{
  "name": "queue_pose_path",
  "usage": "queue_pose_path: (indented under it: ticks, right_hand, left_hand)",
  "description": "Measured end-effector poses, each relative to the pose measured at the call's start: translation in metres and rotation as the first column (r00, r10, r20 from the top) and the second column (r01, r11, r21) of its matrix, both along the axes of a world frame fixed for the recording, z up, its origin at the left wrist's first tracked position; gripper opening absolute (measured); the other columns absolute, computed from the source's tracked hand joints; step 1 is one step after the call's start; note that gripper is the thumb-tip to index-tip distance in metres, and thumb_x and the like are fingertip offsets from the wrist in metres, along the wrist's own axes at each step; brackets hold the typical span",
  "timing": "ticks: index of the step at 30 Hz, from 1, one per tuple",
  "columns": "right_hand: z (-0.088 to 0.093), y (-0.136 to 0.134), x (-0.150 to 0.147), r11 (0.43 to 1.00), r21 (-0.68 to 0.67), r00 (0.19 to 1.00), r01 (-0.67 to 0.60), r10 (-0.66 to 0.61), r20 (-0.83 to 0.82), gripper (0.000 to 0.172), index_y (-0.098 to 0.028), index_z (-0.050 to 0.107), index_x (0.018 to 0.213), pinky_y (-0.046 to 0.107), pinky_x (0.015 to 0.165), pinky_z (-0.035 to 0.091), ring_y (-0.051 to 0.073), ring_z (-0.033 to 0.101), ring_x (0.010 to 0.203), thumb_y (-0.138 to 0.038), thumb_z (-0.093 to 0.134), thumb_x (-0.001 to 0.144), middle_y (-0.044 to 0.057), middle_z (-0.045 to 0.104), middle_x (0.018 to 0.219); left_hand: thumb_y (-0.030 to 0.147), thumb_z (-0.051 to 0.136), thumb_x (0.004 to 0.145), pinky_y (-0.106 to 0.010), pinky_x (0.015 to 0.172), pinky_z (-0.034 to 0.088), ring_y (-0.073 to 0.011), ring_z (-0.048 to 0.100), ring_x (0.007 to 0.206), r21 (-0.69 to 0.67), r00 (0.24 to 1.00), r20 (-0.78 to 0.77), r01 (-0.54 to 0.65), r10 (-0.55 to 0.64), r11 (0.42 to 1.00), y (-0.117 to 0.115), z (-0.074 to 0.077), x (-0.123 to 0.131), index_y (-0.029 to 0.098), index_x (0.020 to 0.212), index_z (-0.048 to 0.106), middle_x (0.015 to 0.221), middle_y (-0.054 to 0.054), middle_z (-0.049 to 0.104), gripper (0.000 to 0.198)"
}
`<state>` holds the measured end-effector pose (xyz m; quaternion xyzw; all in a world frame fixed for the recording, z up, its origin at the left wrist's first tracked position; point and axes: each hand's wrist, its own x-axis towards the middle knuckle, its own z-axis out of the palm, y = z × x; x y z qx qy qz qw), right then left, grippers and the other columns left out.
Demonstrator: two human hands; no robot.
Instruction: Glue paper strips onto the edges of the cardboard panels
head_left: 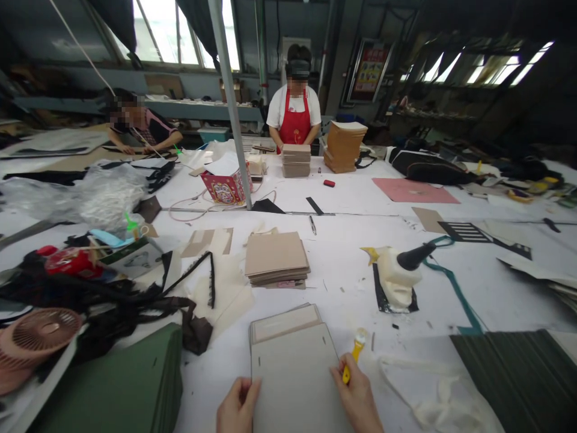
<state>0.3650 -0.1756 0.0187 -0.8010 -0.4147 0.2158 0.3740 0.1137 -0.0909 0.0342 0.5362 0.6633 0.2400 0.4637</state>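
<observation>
A flat grey panel (295,373) with two small dark slits lies in front of me on a stack of similar grey panels (288,322). My left hand (238,404) is closed on its left edge, thumb on top. At the right edge, my right hand (356,391) grips the panel between thumb and fingers. A yellow-handled tool (358,349) with a round, pale head is also tucked in my right hand, pointing away from me. Beyond the panels sits a pile of beige boards (277,255).
Green sheets are stacked on the left (117,385) and right (514,373). A wrapped bottle with a black nozzle (396,276) stands right of centre. A pink fan (42,337) is at far left. A metal pole (232,102) rises mid-table. Two people work across the table.
</observation>
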Motion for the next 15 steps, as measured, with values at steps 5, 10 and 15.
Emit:
queue_pose_path:
  ticks: [5,10,15]
  right_hand:
    - [-0.015,0.032,0.015,1.0,0.0,0.994,-0.023,0.023,0.108,0.019,-0.024,0.041,0.074,0.025,0.052,0.042,0.016,0.052,0.053,-0.038,0.046,0.086,-0.005,0.05,0.061]
    - [-0.025,0.046,0.023,0.999,0.019,0.966,-0.032,0.025,0.256,0.012,-0.023,0.048,0.088,0.03,0.061,0.047,0.02,0.059,0.069,-0.034,0.045,0.087,0.003,0.06,0.08]
    - [-0.032,0.054,0.009,0.996,-0.006,0.974,-0.085,0.084,0.212,0.006,-0.023,0.046,0.085,0.025,0.056,0.045,0.017,0.058,0.062,-0.028,0.043,0.088,0.0,0.059,0.072]
  left_hand:
    - [0.067,0.047,0.072,-0.032,0.073,0.047,-0.02,0.059,0.071,0.0,0.995,-0.081,0.053,-0.053,0.999,0.037,-0.017,0.011,0.02,0.072,0.055,0.068,0.0,0.062,0.047]
    - [0.067,0.05,0.069,-0.039,0.08,0.051,-0.025,0.062,0.088,0.084,0.99,-0.11,-0.077,0.086,0.994,0.045,-0.042,0.014,0.015,0.111,0.05,0.106,-0.012,0.061,0.067]
    - [0.056,0.041,0.079,-0.038,0.105,0.039,-0.027,0.041,0.13,-0.026,0.993,-0.11,-0.038,0.035,0.999,0.024,-0.054,0.02,0.013,0.135,0.032,0.141,-0.016,0.041,0.071]
